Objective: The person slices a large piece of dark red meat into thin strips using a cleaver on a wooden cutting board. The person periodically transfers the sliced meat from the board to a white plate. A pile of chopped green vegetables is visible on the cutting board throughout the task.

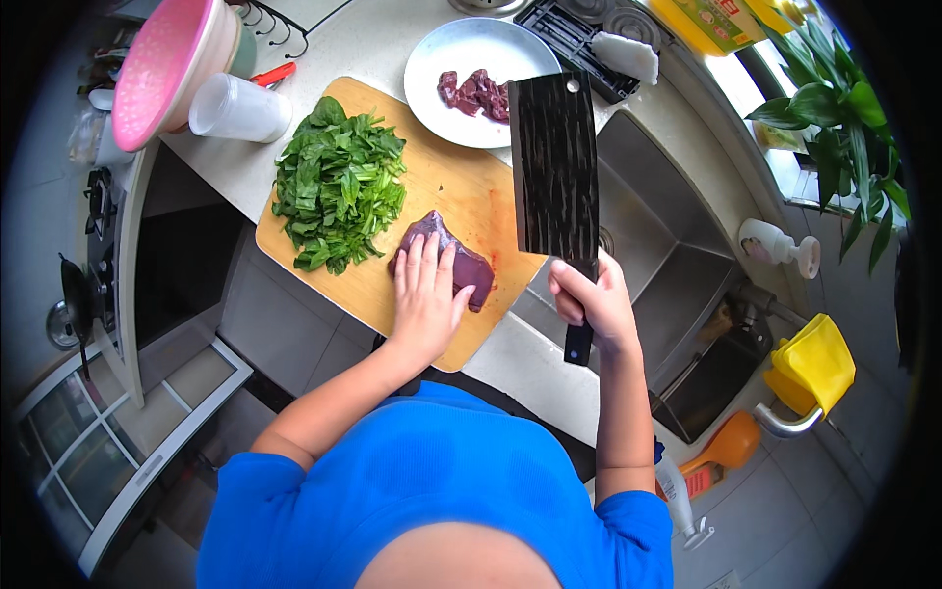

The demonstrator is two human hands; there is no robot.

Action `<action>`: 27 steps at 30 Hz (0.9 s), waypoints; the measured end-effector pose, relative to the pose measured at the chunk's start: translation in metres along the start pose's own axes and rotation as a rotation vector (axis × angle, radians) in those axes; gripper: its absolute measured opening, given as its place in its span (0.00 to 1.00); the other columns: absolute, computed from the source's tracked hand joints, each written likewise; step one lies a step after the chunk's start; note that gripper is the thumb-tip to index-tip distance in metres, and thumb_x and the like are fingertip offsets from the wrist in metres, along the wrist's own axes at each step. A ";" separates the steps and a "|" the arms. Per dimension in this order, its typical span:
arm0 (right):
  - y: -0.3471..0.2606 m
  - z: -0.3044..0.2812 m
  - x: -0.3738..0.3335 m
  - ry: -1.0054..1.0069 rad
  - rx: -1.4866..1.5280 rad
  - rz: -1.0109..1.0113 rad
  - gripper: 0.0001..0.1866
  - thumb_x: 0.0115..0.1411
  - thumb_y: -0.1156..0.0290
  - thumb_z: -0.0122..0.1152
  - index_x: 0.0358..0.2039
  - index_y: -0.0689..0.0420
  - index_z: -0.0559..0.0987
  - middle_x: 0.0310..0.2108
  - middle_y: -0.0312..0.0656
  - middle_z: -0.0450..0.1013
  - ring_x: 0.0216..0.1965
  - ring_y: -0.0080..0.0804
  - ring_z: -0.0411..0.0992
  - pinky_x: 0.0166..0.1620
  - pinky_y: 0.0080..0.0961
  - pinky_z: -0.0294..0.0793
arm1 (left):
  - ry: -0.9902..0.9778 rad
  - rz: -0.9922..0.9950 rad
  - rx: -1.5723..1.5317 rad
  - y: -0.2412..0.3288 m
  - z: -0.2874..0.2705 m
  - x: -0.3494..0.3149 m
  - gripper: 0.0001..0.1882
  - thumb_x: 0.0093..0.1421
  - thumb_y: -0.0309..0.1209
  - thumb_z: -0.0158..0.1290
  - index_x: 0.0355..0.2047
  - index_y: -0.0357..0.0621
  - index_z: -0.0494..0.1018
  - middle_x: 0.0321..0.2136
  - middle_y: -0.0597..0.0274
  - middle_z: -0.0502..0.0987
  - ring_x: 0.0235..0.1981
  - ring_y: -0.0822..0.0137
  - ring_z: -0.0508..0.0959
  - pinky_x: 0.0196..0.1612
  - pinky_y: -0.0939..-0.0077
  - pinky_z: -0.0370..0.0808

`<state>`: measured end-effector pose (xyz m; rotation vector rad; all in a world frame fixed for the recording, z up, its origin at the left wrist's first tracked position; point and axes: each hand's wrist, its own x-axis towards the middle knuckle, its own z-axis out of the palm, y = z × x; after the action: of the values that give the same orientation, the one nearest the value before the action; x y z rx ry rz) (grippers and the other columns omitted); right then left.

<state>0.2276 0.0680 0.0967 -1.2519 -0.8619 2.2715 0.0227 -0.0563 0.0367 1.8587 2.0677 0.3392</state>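
Observation:
A dark red slab of raw liver (469,270) lies on the wooden cutting board (446,187). My left hand (424,285) rests on it with the fingers stretched out. My right hand (597,299) grips the handle of a black cleaver (556,167), whose broad blade is raised over the board's right edge and the sink's near side, apart from the liver. A heap of chopped leafy greens (339,187) covers the board's left part. Behind the board, a white plate (432,74) bears several cut pieces of liver (473,93). Reddish smears mark the board right of the slab.
A steel sink (638,236) lies to the right, with a yellow cloth (812,363) over a faucet or pipe beyond it. At the left stand a translucent plastic cup (238,108) and a pink basin (162,69). A leafy plant (834,108) hangs by the window.

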 end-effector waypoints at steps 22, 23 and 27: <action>0.064 0.018 -0.069 0.244 -1.135 -0.136 0.26 0.64 0.57 0.54 0.57 0.61 0.68 0.32 0.55 0.75 0.31 0.54 0.76 0.35 0.43 0.77 | 0.185 0.397 -0.236 -0.016 0.038 0.046 0.16 0.48 0.22 0.56 0.39 0.33 0.76 0.43 0.49 0.75 0.50 0.45 0.72 0.55 0.50 0.66; 0.065 0.017 -0.069 0.255 -1.181 -0.140 0.26 0.64 0.57 0.55 0.56 0.60 0.69 0.30 0.54 0.75 0.29 0.53 0.76 0.33 0.43 0.76 | 0.177 0.407 -0.234 -0.016 0.037 0.047 0.16 0.48 0.22 0.56 0.39 0.33 0.76 0.42 0.49 0.75 0.50 0.45 0.72 0.55 0.50 0.66; 0.070 0.012 -0.057 0.262 -1.325 -0.200 0.28 0.62 0.56 0.57 0.56 0.60 0.69 0.22 0.50 0.73 0.22 0.50 0.75 0.27 0.41 0.76 | 0.184 0.439 -0.236 -0.022 0.042 0.048 0.16 0.47 0.22 0.56 0.39 0.34 0.77 0.42 0.49 0.75 0.49 0.44 0.72 0.54 0.49 0.66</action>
<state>0.2433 -0.0209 0.0879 -1.7084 -2.3783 1.1628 0.0153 -0.0136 -0.0144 2.1814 1.6158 0.8515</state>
